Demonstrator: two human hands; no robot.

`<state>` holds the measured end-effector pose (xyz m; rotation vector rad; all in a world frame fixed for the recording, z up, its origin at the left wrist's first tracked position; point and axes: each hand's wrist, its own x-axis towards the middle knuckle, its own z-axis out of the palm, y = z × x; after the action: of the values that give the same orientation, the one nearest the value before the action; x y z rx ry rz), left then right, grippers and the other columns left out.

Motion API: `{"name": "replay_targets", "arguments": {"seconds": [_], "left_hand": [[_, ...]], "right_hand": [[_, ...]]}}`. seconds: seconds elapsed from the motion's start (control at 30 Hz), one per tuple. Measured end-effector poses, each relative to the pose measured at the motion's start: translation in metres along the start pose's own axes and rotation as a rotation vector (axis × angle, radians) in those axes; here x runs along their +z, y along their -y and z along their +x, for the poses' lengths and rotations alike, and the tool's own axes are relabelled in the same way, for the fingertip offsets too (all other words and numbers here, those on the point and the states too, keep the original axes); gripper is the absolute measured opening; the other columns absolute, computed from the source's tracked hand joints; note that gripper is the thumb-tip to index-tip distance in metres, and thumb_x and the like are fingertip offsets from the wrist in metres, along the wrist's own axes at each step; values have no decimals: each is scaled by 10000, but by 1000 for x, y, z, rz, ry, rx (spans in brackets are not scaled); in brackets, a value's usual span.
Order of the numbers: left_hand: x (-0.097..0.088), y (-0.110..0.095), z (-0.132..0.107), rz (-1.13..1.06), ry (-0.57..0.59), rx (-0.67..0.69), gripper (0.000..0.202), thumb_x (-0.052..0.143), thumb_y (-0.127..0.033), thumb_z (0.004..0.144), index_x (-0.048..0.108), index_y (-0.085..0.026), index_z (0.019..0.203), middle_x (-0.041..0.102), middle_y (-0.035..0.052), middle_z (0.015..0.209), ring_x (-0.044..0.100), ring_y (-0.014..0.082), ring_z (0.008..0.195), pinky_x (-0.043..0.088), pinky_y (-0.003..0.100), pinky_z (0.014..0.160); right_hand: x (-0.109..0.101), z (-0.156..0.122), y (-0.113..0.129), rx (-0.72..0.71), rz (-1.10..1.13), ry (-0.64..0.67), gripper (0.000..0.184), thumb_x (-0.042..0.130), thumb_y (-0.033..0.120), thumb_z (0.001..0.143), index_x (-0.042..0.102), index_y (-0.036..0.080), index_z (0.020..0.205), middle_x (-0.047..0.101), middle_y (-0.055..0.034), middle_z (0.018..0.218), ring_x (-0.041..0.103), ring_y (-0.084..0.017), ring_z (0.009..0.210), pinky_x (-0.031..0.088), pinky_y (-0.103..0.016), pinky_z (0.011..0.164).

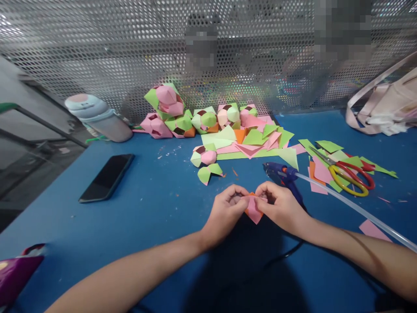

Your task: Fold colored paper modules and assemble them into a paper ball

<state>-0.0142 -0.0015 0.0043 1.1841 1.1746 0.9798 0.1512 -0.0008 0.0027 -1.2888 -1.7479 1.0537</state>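
Observation:
Between both hands is a small folded piece of pink and orange paper [254,211], its point toward me. My left hand [227,209] pinches its left side, thumb on top and fingers curled. On its right side my right hand [279,206] pinches it the same way. Just beyond the right hand lies a blue glue gun [280,170] with a long clear glue stick in its back. A green folded paper piece [209,173] and a small green, pink and white paper ball [204,154] rest beyond the left hand.
Folded paper balls [177,114] line the back by a perforated metal panel [137,52]. Paper sheets [257,139] lie beside them. Scissors [350,174] rest on scraps at right. A phone [107,179], a bottle [99,117], a purple packet [19,274] and a pale bag [387,98] stand around the blue table [146,230].

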Motion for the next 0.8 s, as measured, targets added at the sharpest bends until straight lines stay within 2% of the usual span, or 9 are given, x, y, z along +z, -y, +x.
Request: {"name": "replay_targets", "arguments": {"seconds": [0.1, 0.27, 0.43, 0.6, 0.8], "left_hand": [[-1, 2, 2, 2, -3, 1, 35, 593, -187, 739, 607, -157, 749, 599, -18, 681, 544, 101, 622, 439, 208, 601], [-2, 2, 5, 27, -14, 12, 61, 605, -205, 741, 620, -146, 730, 596, -13, 665, 529, 99, 612, 424, 208, 592], [-5, 1, 5, 73, 0, 18, 74, 608, -212, 756, 637, -144, 751, 601, -6, 677, 516, 98, 620, 412, 206, 593], [-7, 1, 5, 78, 33, 28, 82, 604, -219, 771, 642, -148, 758, 616, 2, 698, 534, 106, 637, 425, 208, 603], [-7, 0, 6, -16, 79, 9, 49, 620, -198, 753, 632, -150, 757, 614, -6, 692, 550, 99, 633, 443, 200, 611]], "right_hand": [[0, 0, -2, -28, 6, 7, 40, 544, 176, 795, 541, 192, 757, 518, 38, 673, 478, -96, 610, 400, -207, 559], [-1, 1, -3, -75, 28, 14, 65, 517, 173, 830, 565, 199, 865, 552, 27, 742, 514, -104, 671, 428, -212, 610], [-6, 0, 2, -191, -40, 49, 145, 467, 127, 850, 591, 197, 820, 585, 10, 784, 534, -111, 714, 426, -229, 654], [-6, 1, 2, -246, -80, 20, 138, 481, 118, 837, 595, 191, 810, 596, -6, 791, 550, -123, 721, 444, -248, 659], [-3, -1, -6, -498, -155, -37, 127, 479, 105, 861, 577, 186, 859, 590, -39, 813, 561, -144, 767, 476, -282, 702]]}}
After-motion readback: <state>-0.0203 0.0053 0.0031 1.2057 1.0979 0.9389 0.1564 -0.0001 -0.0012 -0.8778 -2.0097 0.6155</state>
